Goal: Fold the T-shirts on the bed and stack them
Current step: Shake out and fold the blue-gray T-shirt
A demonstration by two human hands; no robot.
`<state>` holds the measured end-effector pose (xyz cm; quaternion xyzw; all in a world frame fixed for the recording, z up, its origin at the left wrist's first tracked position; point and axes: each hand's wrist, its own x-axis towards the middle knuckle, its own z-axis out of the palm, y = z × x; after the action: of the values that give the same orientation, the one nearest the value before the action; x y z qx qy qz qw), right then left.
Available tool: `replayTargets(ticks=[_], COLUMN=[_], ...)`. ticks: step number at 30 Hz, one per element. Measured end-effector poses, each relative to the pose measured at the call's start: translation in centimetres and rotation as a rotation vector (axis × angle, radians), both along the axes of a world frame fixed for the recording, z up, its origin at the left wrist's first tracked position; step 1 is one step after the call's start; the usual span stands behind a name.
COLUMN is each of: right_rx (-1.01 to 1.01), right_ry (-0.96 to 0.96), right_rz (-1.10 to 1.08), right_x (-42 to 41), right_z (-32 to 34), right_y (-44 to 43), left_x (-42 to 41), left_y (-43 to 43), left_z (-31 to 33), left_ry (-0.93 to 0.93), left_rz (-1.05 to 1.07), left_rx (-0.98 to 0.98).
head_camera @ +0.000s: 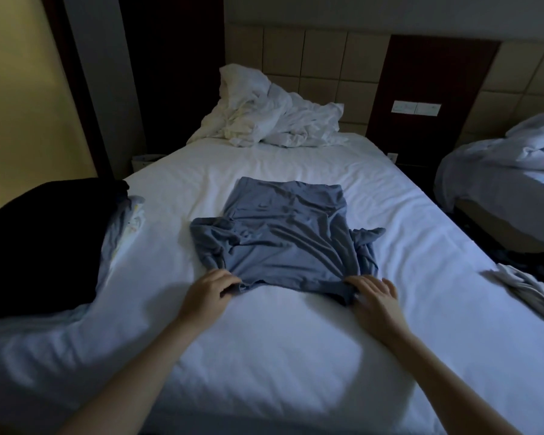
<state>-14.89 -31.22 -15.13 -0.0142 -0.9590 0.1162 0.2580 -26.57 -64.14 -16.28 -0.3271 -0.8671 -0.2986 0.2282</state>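
Head view: likely soft, light and limp, the T-shirt (283,240) lies on the bed (264,340). The left hand (208,293) pinches one near corner, a sensible hold; the right hand (374,296) meets the other, grip unclear.

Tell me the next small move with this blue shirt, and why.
Probably draw the near edge gently toward you to flatten it. The left hand pinches one near corner of the blue T-shirt, the right hand is at the other, and the cloth is wrinkled with both sleeves bunched, so folding now would likely trap creases.
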Motion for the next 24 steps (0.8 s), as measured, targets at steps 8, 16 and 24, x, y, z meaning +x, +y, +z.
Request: replayTargets(ticks=[8,16,24], right_rx=[-0.029,0.045,0.285], right_ry=[-0.150,0.261,-0.098], right_rz=[-0.101,-0.044,0.054], right_x=[0.4,1.0,1.8], right_z=[0.7,0.7,0.3], right_y=[-1.0,-1.1,-3.1], left_x=[0.4,2.4,2.9], left_y=[0.7,0.8,0.4], left_z=[1.1,1.5,2.2], left_ry=[-0.213,-0.018,-0.366], left_rz=[0.058,0.253,0.120], left_rx=[0.025,0.465,0.132])
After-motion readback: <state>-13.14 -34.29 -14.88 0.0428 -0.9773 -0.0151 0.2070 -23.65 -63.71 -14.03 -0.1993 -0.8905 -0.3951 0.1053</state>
